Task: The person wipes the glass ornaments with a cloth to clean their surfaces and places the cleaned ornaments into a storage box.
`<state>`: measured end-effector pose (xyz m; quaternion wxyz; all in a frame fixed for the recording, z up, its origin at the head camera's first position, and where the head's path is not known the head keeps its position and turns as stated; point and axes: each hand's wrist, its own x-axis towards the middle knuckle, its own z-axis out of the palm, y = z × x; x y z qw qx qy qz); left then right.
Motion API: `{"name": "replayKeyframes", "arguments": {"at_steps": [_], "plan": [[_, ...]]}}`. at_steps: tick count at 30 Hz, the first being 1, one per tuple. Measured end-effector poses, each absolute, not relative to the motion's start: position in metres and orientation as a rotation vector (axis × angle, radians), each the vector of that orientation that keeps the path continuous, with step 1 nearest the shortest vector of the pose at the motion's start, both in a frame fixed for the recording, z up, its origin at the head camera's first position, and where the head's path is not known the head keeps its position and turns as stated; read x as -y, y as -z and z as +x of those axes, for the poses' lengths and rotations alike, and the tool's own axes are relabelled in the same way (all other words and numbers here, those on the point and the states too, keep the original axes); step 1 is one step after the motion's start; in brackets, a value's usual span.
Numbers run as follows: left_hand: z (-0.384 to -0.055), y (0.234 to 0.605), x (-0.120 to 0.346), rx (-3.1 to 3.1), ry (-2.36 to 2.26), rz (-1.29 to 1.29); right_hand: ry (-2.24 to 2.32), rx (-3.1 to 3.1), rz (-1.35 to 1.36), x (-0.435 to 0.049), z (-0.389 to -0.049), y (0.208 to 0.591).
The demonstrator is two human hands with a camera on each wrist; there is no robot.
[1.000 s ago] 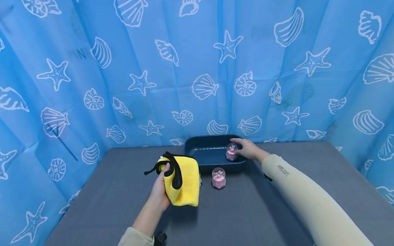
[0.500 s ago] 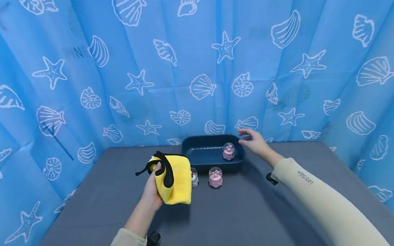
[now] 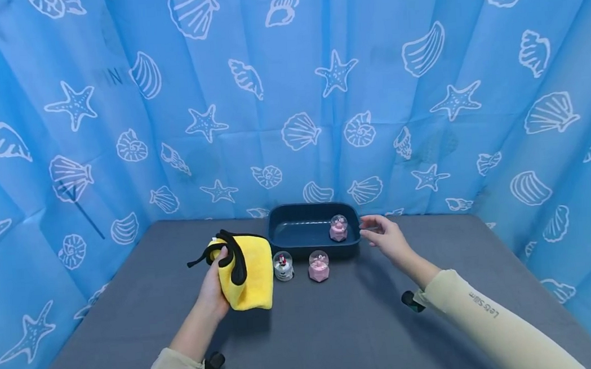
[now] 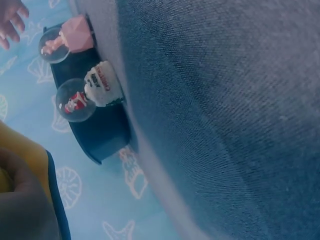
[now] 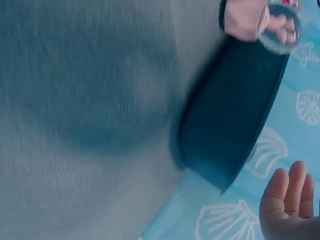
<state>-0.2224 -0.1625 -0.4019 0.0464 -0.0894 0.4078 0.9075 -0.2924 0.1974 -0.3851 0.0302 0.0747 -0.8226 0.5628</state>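
My left hand (image 3: 215, 285) grips a folded yellow cloth with black edging (image 3: 250, 272), raised above the table at the left. My right hand (image 3: 387, 238) is beside the right end of a dark blue rectangular dish (image 3: 299, 238), fingers loosely bent and holding nothing. Inside the dish, at its right, stands a pink-based snow globe (image 3: 338, 230). In front of the dish are two more: another pink snow globe (image 3: 318, 268) and a white-based snow globe with a small red figure (image 3: 283, 267), just right of the cloth. Both also show in the left wrist view.
A grey cloth-covered table (image 3: 335, 329) spreads beneath everything. A blue curtain with white shell and starfish prints (image 3: 280, 95) hangs behind and at both sides. Black straps (image 3: 413, 301) show at the wrists.
My right hand has let go of the pink snow globe in the dish and moved off to the right. The left hand with the cloth has shifted left, uncovering the white-based globe.
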Motion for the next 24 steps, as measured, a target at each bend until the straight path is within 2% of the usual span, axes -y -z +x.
{"name": "replayKeyframes", "arguments": {"at_steps": [10,24], "plan": [[-0.218,0.401,0.164,-1.202,-2.776,-0.267,-1.902,2.632,0.201,-0.169,-0.273,0.406],[-0.218,0.403,0.164,-1.215,-2.776,-0.213,-1.986,2.602,0.197,-0.132,-0.275,0.43]]}}
